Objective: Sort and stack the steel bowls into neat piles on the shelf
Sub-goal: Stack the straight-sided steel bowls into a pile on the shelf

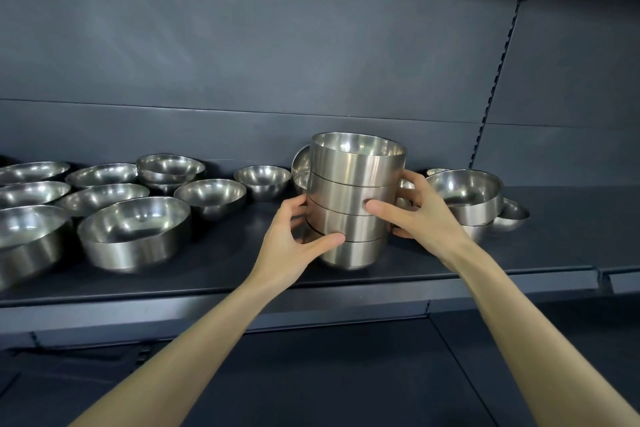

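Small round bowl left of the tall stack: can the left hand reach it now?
Probably not yet: the left hand grips the stack; freed, only bare shelf lies before the bowl.

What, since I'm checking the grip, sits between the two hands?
In the head view, the stack of steel bowls stands between the left hand and the right hand; both hold its sides.

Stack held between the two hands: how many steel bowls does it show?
4 in the stack, gripped by the left hand and the right hand: the top bowl, second bowl, third bowl, bottom bowl. Others could be nested inside, hidden.
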Demonstrator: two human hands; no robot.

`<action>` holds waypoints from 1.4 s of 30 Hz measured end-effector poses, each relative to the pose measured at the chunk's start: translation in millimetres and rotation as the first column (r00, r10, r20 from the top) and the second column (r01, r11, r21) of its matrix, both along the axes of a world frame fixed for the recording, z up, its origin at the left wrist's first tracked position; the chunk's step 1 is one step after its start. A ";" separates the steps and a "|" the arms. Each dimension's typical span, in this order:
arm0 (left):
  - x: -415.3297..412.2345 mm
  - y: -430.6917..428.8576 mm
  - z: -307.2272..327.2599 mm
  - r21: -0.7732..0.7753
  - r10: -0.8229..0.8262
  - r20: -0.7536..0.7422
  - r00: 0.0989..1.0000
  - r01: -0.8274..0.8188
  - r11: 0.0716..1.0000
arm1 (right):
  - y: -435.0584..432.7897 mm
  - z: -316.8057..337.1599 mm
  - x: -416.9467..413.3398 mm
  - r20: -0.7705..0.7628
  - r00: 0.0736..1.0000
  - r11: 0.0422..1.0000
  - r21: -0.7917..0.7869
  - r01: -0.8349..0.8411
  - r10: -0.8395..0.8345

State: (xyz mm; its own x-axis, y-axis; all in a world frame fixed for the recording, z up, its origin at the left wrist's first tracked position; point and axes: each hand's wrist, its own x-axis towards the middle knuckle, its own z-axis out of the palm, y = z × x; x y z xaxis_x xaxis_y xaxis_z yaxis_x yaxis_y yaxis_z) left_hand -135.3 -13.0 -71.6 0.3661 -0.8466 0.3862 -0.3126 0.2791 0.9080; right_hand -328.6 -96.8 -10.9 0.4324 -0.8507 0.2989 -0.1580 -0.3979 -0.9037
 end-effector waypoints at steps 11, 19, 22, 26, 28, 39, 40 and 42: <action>-0.5 -0.2 -2.8 -0.035 -0.034 -0.039 0.999 0.033 0.999 | -4.9 -8.1 -1.8 0.001 1.000 1.000 0.025 -0.007 0.007; 4.7 -3.3 -5.2 0.062 -0.062 -0.018 0.998 0.063 0.996 | -3.0 -11.0 -1.2 0.021 0.999 0.997 0.079 -0.026 0.025; 4.7 -2.1 -2.8 0.042 -0.047 -0.022 0.999 0.048 0.998 | 0.0 -10.4 0.6 0.030 0.999 0.998 0.068 -0.017 0.015; 13.9 7.1 10.3 -0.005 -0.028 -0.025 0.999 0.028 1.000 | 7.0 2.0 8.7 0.062 0.998 0.998 0.057 -0.030 0.026; 23.2 14.8 19.3 -0.030 -0.014 -0.025 1.000 0.014 0.999 | 12.4 12.5 17.6 0.075 0.996 0.998 0.033 -0.046 0.044; 119.0 96.1 62.5 -0.100 0.108 -0.009 0.994 -0.108 0.989 | 76.1 57.3 125.5 0.086 0.984 0.987 -0.061 -0.149 0.154; 131.4 104.2 63.0 -0.092 0.113 -0.007 0.994 -0.114 0.989 | 82.2 56.6 137.5 0.089 0.983 0.986 -0.061 -0.153 0.158; 156.1 119.5 63.1 -0.068 0.144 0.007 0.990 -0.143 0.987 | 94.4 53.8 161.6 0.093 0.982 0.986 -0.049 -0.161 0.165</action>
State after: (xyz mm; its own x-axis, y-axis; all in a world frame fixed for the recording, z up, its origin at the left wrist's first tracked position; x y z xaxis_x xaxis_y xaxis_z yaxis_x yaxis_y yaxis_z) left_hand 20.8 106.5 -8.5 0.4769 -0.7575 0.4458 -0.3649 0.2908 0.8845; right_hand -167.1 -2.4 42.9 0.5314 -0.7576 0.3790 -0.0012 -0.4481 -0.8940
